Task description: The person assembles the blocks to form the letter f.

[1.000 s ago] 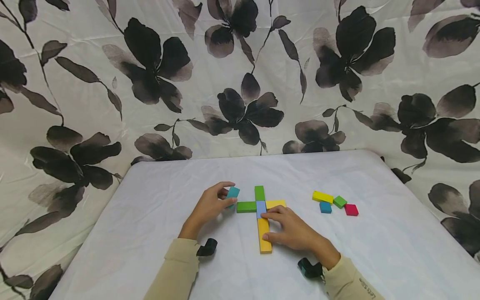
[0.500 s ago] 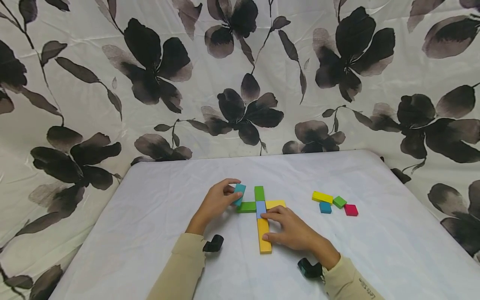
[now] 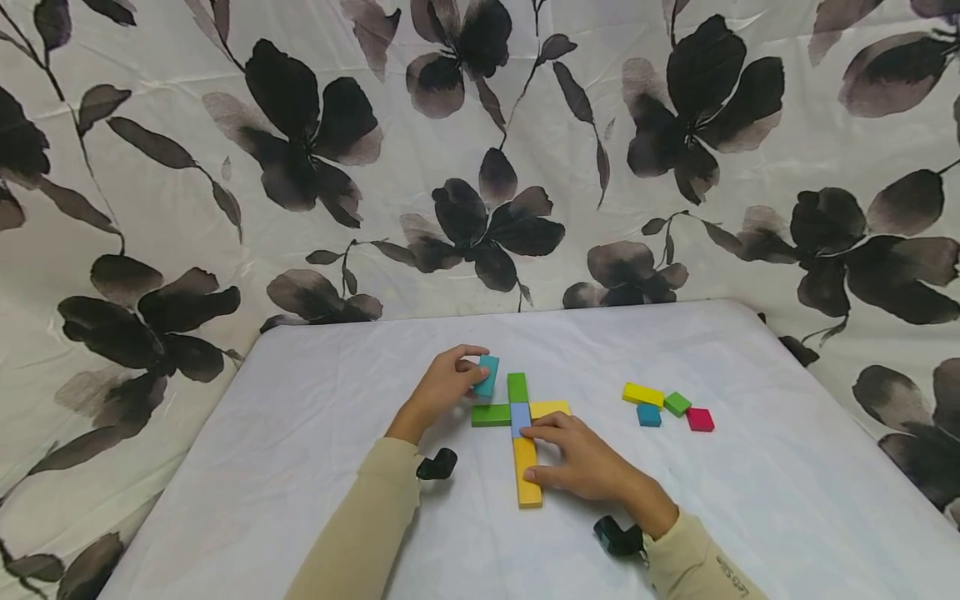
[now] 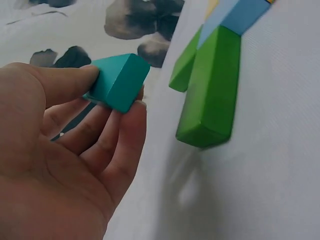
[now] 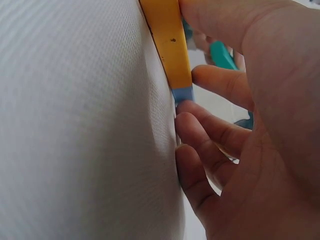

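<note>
My left hand (image 3: 442, 385) pinches a teal wooden block (image 3: 487, 377) between thumb and fingers, raised just behind the left arm of a block cross. In the left wrist view the teal block (image 4: 120, 82) shows its end face, apart from the green block (image 4: 212, 90) below. The cross has a light blue block (image 3: 520, 419) in the middle, green blocks left and behind, a yellow block (image 3: 551, 408) on the right and an orange block (image 3: 527, 475) in front. My right hand (image 3: 581, 458) rests at its right side, thumb on the orange block, a fingertip at the blue one.
To the right lie a loose yellow block (image 3: 643, 394), a blue block (image 3: 648, 415), a small green block (image 3: 677, 404) and a red block (image 3: 701, 419). A white cloth covers the table (image 3: 337, 350). Behind it hangs a flower-printed curtain (image 3: 480, 100).
My left hand has carried the teal block rightward and slightly farther back, from left of the green arm to behind it. The right hand has stayed in place on the cross.
</note>
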Action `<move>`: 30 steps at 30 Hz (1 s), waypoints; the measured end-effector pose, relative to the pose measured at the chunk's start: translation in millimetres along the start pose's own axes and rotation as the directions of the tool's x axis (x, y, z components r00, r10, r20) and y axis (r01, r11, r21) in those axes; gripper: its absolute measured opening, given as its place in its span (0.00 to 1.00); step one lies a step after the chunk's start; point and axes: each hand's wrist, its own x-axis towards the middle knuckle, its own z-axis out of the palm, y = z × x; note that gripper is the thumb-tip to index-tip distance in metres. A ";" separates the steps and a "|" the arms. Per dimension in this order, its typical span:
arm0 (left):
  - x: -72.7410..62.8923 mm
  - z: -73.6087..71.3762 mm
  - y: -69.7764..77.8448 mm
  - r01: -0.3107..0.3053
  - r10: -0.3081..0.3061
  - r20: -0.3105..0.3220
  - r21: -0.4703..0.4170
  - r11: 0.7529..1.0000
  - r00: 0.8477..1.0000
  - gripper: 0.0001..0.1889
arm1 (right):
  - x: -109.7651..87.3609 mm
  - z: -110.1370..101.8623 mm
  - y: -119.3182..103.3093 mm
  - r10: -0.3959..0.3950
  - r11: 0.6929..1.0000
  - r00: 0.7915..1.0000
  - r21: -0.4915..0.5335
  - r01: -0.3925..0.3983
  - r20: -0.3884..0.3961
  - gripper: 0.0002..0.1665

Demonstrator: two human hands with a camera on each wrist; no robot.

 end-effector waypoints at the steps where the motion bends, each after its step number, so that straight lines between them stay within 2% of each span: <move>1: 1.5 -0.2 0.4 0.006 -0.006 0.011 -0.015 1.000 1.000 0.21 | 0.2 -0.1 -0.3 0.000 1.000 1.000 0.001 0.000 0.000 0.38; 5: 6.3 -0.3 1.0 0.011 -0.010 0.036 -0.035 0.999 0.999 0.21 | 0.8 -0.2 -1.2 0.002 1.000 1.000 0.005 -0.002 0.002 0.38; 13: 17.3 5.6 -4.1 0.041 -0.039 0.028 -0.087 0.995 0.999 0.20 | 0.5 1.2 -0.9 0.010 1.000 1.000 0.008 -0.010 0.010 0.38; 24: 42.3 8.4 3.9 0.052 -0.051 0.013 -0.162 0.986 0.999 0.22 | 0.3 -0.7 -0.6 0.005 1.000 1.000 0.002 -0.005 -0.002 0.37; 30: 49.0 12.4 2.7 0.066 -0.062 0.026 -0.201 0.977 0.998 0.23 | 0.6 1.9 -0.5 0.007 1.000 1.000 0.002 -0.007 -0.009 0.37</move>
